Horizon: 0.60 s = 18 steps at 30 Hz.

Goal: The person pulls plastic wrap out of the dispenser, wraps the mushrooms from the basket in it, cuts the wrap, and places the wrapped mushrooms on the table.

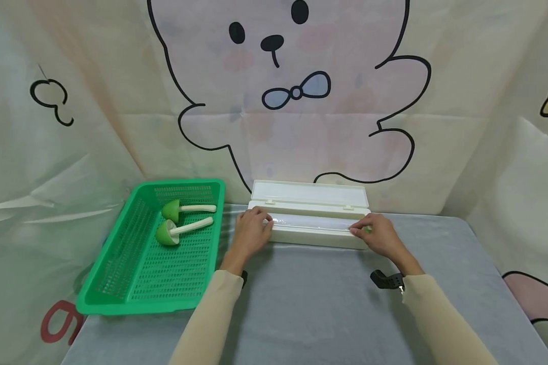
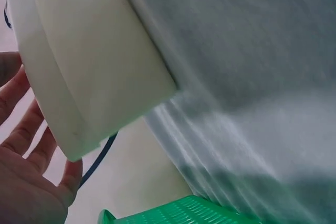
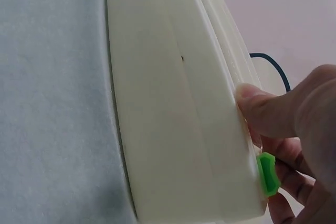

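A long cream-white plastic wrap dispenser (image 1: 317,237) lies near the back edge of the table, its lid (image 1: 310,193) raised. Clear plastic wrap (image 1: 312,222) shines across its opening. At the left end my left hand (image 1: 252,230) pinches at the wrap with thumb and forefinger, the other fingers spread over the box's end. My right hand (image 1: 380,234) pinches the wrap at the right end, thumb against the front rim. Beside its fingers sits a green slide cutter (image 3: 269,174). The film is too clear to make out between the fingertips.
To the left stands a green plastic basket (image 1: 139,307) holding two green-capped mushroom-like things (image 1: 168,232) with white stems. A grey cloth (image 1: 319,304) covers the table. Behind it hangs a curtain (image 1: 461,152) with a cartoon bear.
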Motion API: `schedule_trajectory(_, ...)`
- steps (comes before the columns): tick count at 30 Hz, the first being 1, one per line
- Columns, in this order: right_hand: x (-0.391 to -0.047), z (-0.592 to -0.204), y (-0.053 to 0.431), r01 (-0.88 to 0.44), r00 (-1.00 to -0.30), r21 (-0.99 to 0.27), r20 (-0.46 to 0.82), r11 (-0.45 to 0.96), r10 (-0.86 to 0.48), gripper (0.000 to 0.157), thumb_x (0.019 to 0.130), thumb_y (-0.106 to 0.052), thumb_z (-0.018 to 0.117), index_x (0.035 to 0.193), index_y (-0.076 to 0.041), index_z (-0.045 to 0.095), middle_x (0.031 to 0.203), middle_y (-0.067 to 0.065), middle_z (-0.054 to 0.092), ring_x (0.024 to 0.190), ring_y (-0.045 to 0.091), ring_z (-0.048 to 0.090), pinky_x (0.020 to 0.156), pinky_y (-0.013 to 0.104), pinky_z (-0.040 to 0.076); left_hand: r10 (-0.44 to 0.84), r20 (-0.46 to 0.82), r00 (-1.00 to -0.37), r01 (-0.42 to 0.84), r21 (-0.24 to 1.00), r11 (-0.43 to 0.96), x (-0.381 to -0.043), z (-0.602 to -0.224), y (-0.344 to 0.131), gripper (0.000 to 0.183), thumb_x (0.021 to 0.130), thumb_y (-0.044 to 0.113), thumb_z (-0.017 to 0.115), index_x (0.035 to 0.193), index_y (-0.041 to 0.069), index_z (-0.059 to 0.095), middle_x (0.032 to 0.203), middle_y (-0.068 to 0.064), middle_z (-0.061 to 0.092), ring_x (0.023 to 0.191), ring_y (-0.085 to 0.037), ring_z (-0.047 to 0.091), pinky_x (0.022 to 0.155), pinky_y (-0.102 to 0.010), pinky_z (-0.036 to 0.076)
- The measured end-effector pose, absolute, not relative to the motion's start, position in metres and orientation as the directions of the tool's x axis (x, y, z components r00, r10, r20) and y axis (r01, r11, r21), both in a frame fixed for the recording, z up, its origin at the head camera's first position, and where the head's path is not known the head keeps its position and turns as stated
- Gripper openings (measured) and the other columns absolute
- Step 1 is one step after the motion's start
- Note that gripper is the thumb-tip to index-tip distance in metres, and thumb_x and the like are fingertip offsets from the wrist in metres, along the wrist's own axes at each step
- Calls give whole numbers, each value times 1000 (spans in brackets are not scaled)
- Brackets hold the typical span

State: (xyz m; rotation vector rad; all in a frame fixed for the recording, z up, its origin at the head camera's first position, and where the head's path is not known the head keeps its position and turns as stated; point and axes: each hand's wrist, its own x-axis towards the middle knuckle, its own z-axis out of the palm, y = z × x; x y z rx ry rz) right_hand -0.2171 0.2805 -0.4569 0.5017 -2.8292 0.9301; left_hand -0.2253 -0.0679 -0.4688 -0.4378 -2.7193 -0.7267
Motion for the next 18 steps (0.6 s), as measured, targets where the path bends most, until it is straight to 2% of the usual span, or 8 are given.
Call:
schedule_trajectory(4, -220, -459, 277, -337, -941, -550, 233, 764, -248, 9, 92, -8, 75, 93, 0, 80, 90, 11, 71, 86, 32, 63, 72, 45, 46, 234, 371, -899, 389, 426, 817, -226, -473, -72, 15, 100, 17, 64, 102, 10, 78, 111, -5, 66, 108, -27, 60, 101, -57, 39)
schedule_trajectory(9, -223, -462, 271, -322, -942, -546, 262, 773, -208, 10, 94, -6, 72, 90, 1, 76, 90, 15, 69, 91, 39, 61, 81, 58, 42, 234, 340, -911, 373, 434, 820, -228, -473, -71, 19, 101, 17, 62, 110, 12, 78, 116, -8, 63, 111, -29, 57, 97, -58, 40)
schedule_trajectory(11, -225, -464, 269, -325, -939, -543, 281, 774, -197, 9, 95, -5, 70, 91, 3, 73, 89, 16, 67, 91, 40, 60, 82, 59, 40, 223, 313, -923, 348, 435, 830, -230, -471, -70, 21, 102, 18, 61, 114, 13, 78, 115, -9, 62, 111, -30, 55, 95, -59, 40)
schedule_trajectory(15, -230, -469, 267, -345, -926, -542, 328, 766, -184, 10, 99, -4, 64, 96, 6, 66, 90, 18, 63, 86, 37, 59, 80, 56, 42, 199, 260, -945, 296, 420, 858, -237, -468, -66, 25, 102, 22, 61, 121, 17, 76, 114, -9, 61, 110, -30, 54, 94, -57, 40)
schedule_trajectory(18, -234, -471, 265, -358, -915, -550, 369, 754, -165, 11, 100, -3, 61, 99, 7, 64, 89, 19, 62, 82, 34, 58, 76, 51, 44, 190, 232, -954, 274, 416, 867, -242, -467, -64, 24, 102, 24, 62, 121, 18, 76, 113, -8, 61, 110, -29, 54, 92, -56, 40)
